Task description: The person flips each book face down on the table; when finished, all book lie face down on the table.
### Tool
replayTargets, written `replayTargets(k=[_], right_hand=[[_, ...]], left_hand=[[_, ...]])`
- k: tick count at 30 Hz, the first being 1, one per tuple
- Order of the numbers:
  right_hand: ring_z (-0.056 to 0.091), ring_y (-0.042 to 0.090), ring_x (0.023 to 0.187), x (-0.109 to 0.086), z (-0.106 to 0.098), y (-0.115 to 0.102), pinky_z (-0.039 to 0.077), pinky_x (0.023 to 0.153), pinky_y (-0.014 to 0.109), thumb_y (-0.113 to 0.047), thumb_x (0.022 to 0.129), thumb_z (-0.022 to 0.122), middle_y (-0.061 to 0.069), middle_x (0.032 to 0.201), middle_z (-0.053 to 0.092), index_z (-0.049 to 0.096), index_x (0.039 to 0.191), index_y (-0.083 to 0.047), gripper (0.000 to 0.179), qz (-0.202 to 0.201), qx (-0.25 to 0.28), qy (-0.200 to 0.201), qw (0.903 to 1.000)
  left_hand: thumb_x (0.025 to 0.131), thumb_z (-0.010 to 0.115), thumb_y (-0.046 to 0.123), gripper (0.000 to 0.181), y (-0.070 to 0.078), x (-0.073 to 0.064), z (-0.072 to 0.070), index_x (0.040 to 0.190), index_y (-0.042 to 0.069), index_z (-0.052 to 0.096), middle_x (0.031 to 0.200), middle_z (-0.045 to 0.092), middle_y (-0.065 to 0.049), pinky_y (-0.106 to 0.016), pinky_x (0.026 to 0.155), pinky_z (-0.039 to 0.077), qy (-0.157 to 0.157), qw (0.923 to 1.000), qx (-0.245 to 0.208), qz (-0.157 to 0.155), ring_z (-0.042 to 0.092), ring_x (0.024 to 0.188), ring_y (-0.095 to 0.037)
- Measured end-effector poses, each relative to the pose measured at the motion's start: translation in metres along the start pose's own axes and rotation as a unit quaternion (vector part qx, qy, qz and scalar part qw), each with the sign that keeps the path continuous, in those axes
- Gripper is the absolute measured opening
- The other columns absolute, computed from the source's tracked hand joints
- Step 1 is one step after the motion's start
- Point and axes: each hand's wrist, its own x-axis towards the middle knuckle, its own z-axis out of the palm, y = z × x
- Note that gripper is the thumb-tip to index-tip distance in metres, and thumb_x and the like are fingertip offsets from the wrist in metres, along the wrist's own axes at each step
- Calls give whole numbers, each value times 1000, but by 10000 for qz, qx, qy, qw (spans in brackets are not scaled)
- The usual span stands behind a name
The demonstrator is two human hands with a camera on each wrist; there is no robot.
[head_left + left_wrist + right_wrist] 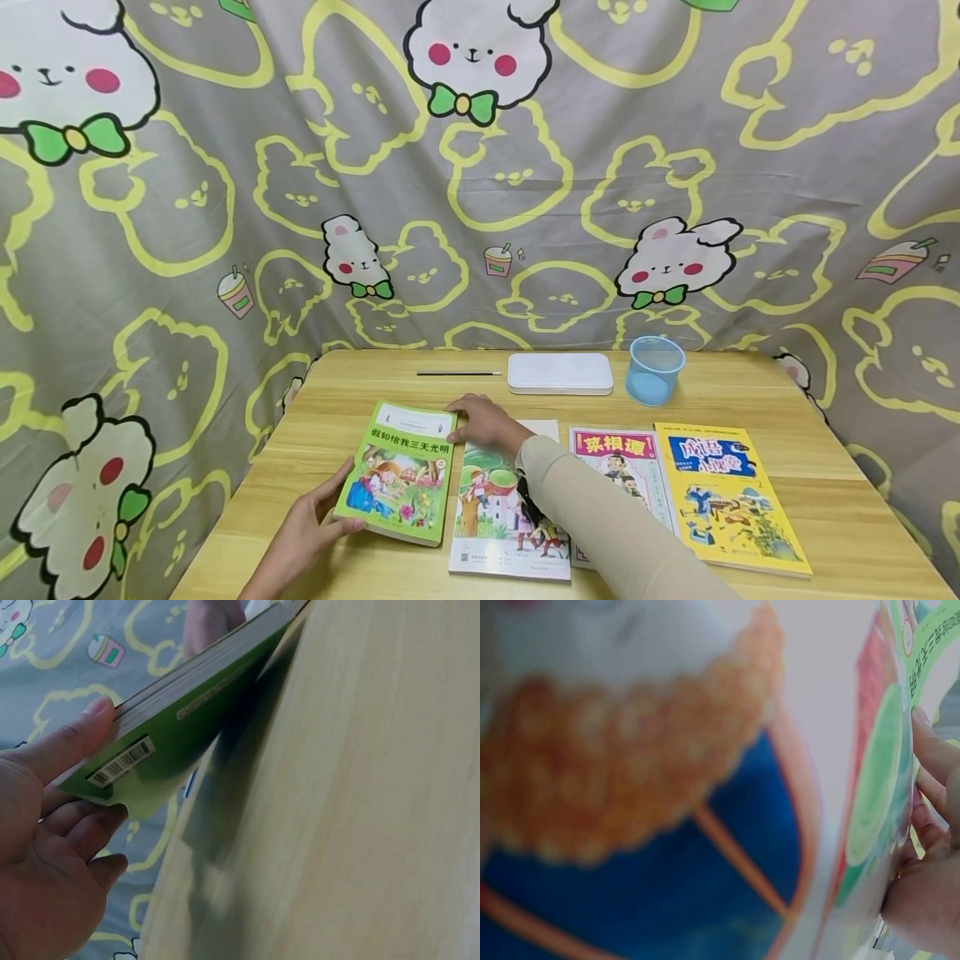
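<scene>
A thick green book with an illustrated cover lies at the left of the table, its lower left side raised off the wood. My left hand grips that lower left corner; the left wrist view shows the thumb at the page edges and fingers under the green back cover, beside a barcode. At the book's upper right corner, my right hand pinches the edge between thumb and fingers. Beneath the right forearm is a white picture book, partly hidden by the sleeve.
Right of the sleeve lie a pink-framed book and a yellow book. Along the back of the wooden table are a thin dark pen, a white case and a blue cup. A patterned curtain hangs behind.
</scene>
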Motion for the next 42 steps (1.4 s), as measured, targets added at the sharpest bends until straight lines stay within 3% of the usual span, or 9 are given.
replayTargets(k=[4,7,14,21,35,42], right_hand=[[51,25,126,0,0,0,47,106,46,-24,91,80,-1,130,62,61,144,-17,57,-4,5,10,10000],[50,24,127,1,1,0,47,106,46,-23,90,81,-2,130,62,62,143,-18,57,42,40,21,10000],[50,25,127,0,1,-1,48,104,46,-22,89,82,-2,129,62,62,144,-17,58,107,123,88,9998],[53,20,115,2,2,-2,49,97,41,-22,87,84,-2,124,63,63,142,-16,60,145,-8,95,9998],[55,18,112,4,-1,-3,51,95,39,-26,92,80,0,123,62,60,145,-14,58,-30,-170,0,9999],[57,15,98,9,-4,-6,50,88,37,-31,96,75,-2,109,65,72,122,-17,30,-309,-285,-206,9989]], left_hand=[[79,88,16,97,4,1,0,160,6,35,168,26,-13,-19,111,34,6,9998,-197,83,27,152,-29],[79,89,16,96,6,1,1,159,8,37,168,26,-10,-9,106,31,29,9995,-300,136,26,151,-27],[78,88,11,94,9,-1,3,158,7,40,167,27,-8,-8,104,34,139,9983,-417,381,29,148,-23],[78,87,5,87,13,-3,7,155,3,44,166,30,-10,-6,102,39,299,9945,-698,728,37,129,19],[80,85,4,78,25,-9,16,150,-1,50,163,35,-16,-5,104,35,560,9869,-602,1389,38,132,19],[80,85,8,78,29,-11,18,150,0,51,164,35,-17,-5,105,33,532,9860,-451,1515,35,134,19]])
